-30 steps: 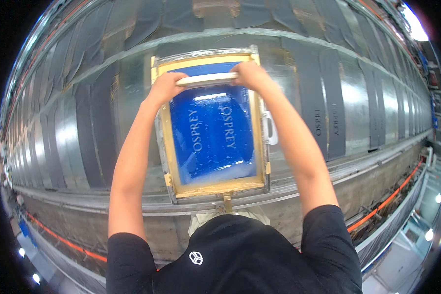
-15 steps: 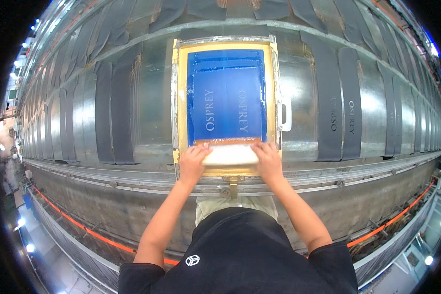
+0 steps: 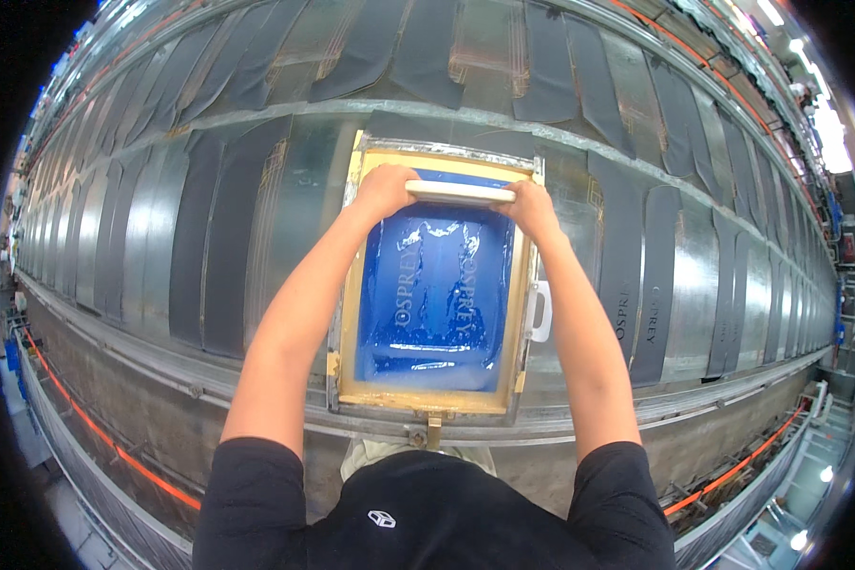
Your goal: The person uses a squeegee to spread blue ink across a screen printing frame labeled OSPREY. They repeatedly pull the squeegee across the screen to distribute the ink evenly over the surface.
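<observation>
Head view: nearest, at 6 o'clock, a black shirt point(image 3: 418, 513) was seen, with a metal latch point(image 3: 434, 432) beyond it at the near edge of a yellow-rimmed frame point(image 3: 423, 399). A wet blue panel point(image 3: 432, 328) was enclosed by the frame; a white handle point(image 3: 540, 312) was placed at 3 o'clock. At the panel's 12 o'clock, a pale bar point(image 3: 461, 193) was grasped at its ends by the fingers of the left hand point(image 3: 387, 193) and right hand point(image 3: 532, 207). Dark strips point(image 3: 549, 71) were laid farther off, toward 1 o'clock.
</observation>
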Demonstrator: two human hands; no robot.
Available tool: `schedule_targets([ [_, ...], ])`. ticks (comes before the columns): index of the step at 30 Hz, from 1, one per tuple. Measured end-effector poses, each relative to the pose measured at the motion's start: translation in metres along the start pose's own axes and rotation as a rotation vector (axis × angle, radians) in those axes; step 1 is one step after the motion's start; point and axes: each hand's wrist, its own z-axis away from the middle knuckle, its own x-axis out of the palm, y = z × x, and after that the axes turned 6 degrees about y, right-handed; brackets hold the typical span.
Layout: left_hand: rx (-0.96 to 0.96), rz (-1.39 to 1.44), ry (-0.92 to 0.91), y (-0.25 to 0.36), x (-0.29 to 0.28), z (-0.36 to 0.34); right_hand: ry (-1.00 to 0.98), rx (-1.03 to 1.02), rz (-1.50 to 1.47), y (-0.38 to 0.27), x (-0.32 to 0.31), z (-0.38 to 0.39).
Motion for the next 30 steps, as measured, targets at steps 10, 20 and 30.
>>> schedule_targets([
  [10, -0.029, 0.017, 0.089, 0.041, 0.049, 0.203, 0.128, 0.050, -0.280, -0.034, 0.027, 0.211],
  [20, 0.113, 0.119, 0.141, 0.073, 0.026, 0.265, 0.019, -0.108, 0.106, -0.055, 0.003, 0.271],
  [30, 0.123, 0.034, 0.046, -0.013, 0.004, 0.002, -0.084, 0.075, 0.105, -0.004, -0.011, -0.005],
])
